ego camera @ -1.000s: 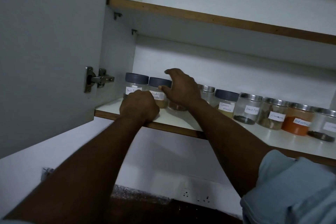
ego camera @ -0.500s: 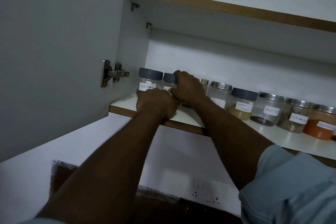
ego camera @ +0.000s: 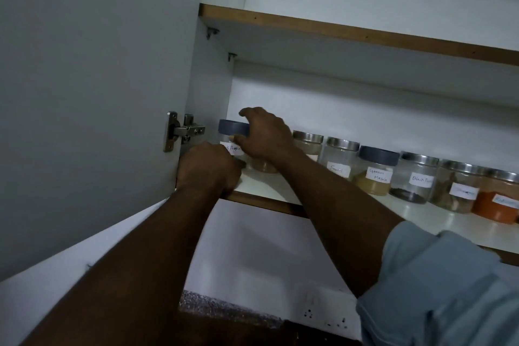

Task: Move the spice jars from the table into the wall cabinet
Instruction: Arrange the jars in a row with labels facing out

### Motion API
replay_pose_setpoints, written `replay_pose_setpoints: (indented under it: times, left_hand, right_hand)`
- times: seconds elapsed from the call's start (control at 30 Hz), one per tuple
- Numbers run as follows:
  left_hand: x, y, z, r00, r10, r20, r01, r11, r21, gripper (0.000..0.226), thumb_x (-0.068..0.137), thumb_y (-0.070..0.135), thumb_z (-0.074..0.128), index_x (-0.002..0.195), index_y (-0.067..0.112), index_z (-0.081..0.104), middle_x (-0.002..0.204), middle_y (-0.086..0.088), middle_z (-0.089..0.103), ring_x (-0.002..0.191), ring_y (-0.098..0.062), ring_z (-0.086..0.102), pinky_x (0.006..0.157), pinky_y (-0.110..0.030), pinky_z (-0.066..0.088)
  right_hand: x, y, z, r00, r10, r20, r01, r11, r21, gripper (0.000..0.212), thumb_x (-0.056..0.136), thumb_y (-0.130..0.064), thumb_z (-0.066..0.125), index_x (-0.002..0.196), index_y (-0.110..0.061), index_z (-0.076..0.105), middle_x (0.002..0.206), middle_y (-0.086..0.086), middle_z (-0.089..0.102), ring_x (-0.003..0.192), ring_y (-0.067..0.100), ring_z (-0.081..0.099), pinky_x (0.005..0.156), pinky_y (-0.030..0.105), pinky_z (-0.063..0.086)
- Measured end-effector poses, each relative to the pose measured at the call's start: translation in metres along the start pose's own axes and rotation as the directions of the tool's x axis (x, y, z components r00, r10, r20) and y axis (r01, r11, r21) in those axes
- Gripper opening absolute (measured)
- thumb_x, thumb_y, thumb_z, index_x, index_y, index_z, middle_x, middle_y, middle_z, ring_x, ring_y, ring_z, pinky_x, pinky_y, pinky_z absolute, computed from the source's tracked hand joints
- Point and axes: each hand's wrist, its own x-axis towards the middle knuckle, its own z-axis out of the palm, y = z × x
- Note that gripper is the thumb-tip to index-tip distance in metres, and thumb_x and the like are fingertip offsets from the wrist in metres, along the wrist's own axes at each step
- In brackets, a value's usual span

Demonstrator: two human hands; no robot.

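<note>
One blue-lidded jar point(ego camera: 232, 128) gripped by right hand point(ego camera: 266, 135), label point(ego camera: 235, 149) half covered, left hand point(ego camera: 209, 170) curled, grasp hidden, orange jar point(ego camera: 494, 206) cropped

Head camera facing into the wall cabinet point(ego camera: 365, 109)
One wide-angle view from in front of the lower shelf point(ego camera: 407, 222), near it, looking at the back wall and under the upper shelf point(ego camera: 337, 32); the open door point(ego camera: 84, 93) fills the left side.
</note>
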Motion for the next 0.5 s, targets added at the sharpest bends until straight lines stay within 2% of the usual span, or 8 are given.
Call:
replay_pose_setpoints:
  times: [0.07, 0.17, 0.37, 0.5]
  left_hand:
    - [0.001, 0.002, 0.001, 0.999, 0.044, 0.030, -0.046, 0.997, 0.065, 0.035, 0.091, 0.045, 0.056, 0.100, 0.015, 0.071, 0.091, -0.006, 0.068, 0.075, -0.021, 0.055, 0.067, -0.030, 0.041]
    - [0.004, 0.003, 0.000, 0.995, 0.076, 0.071, -0.085, 0.988, 0.128, 0.034, 0.093, 0.042, 0.054, 0.107, 0.016, 0.071, 0.106, -0.008, 0.071, 0.093, -0.026, 0.066, 0.070, -0.032, 0.041]
    - [0.011, 0.007, 0.002, 0.981, 0.061, 0.182, -0.093, 0.981, 0.170, 0.038, 0.092, 0.046, 0.057, 0.114, 0.017, 0.069, 0.111, -0.007, 0.069, 0.103, -0.027, 0.064, 0.074, -0.034, 0.041]
    - [0.015, 0.006, 0.002, 0.977, 0.046, 0.208, -0.077, 0.987, 0.144, 0.042, 0.093, 0.047, 0.056, 0.118, 0.016, 0.067, 0.116, -0.008, 0.069, 0.106, -0.027, 0.064, 0.077, -0.035, 0.041]
  right_hand:
    - [0.006, -0.007, 0.011, 0.998, 0.010, 0.062, -0.010, 1.000, -0.002, 0.056, 0.086, -0.043, 0.073, 0.133, -0.017, 0.057, 0.125, 0.008, 0.064, 0.108, 0.028, 0.063, 0.086, 0.036, 0.049]
    - [0.011, -0.011, 0.028, 0.997, 0.027, 0.075, -0.028, 0.999, 0.018, 0.044, 0.085, -0.035, 0.071, 0.122, -0.013, 0.060, 0.115, 0.011, 0.065, 0.102, 0.029, 0.063, 0.079, 0.034, 0.046]
    - [0.016, -0.010, 0.041, 0.996, 0.071, 0.054, -0.074, 0.995, 0.071, 0.046, 0.085, -0.031, 0.071, 0.125, -0.013, 0.057, 0.117, 0.011, 0.063, 0.103, 0.029, 0.062, 0.084, 0.038, 0.051]
    - [0.019, -0.009, 0.044, 0.994, 0.086, 0.073, -0.091, 0.994, 0.063, 0.050, 0.084, -0.030, 0.071, 0.128, -0.013, 0.055, 0.118, 0.012, 0.062, 0.104, 0.030, 0.062, 0.078, 0.034, 0.045]
